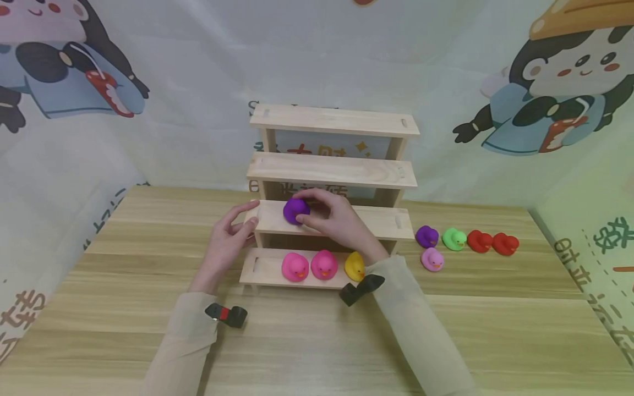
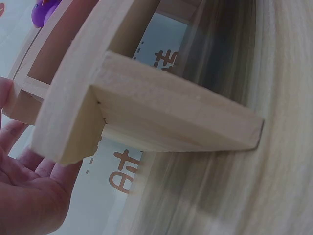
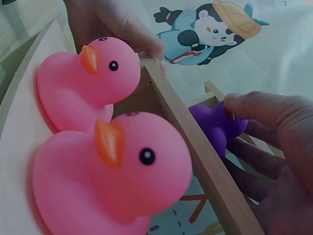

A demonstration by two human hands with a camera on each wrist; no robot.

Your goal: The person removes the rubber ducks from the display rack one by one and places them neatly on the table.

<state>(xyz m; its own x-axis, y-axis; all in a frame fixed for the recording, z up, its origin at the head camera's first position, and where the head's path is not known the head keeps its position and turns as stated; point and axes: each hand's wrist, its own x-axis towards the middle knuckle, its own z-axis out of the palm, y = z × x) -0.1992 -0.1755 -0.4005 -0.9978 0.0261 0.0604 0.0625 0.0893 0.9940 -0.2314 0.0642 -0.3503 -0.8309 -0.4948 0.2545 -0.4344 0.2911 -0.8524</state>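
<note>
A four-tier wooden shelf rack (image 1: pixel 332 171) stands on the table. My right hand (image 1: pixel 342 217) pinches a purple rubber duck (image 1: pixel 295 211) between thumb and fingers, at the left part of the second tier from the bottom. In the right wrist view the same purple duck (image 3: pixel 215 122) shows beyond the shelf edge. My left hand (image 1: pixel 229 236) touches the left end of that tier with thumb and forefinger extended. On the lowest tier sit two pink ducks (image 1: pixel 324 265) and a yellow duck (image 1: pixel 354 266), partly covered by the right wrist.
Right of the rack, on the wooden table (image 1: pixel 317 341), lie another purple duck (image 1: pixel 427 236), a green duck (image 1: pixel 454 239), two red ducks (image 1: pixel 479 241) and a light purple duck (image 1: pixel 432 259). A printed cloth (image 1: pixel 198 110) hangs behind the rack.
</note>
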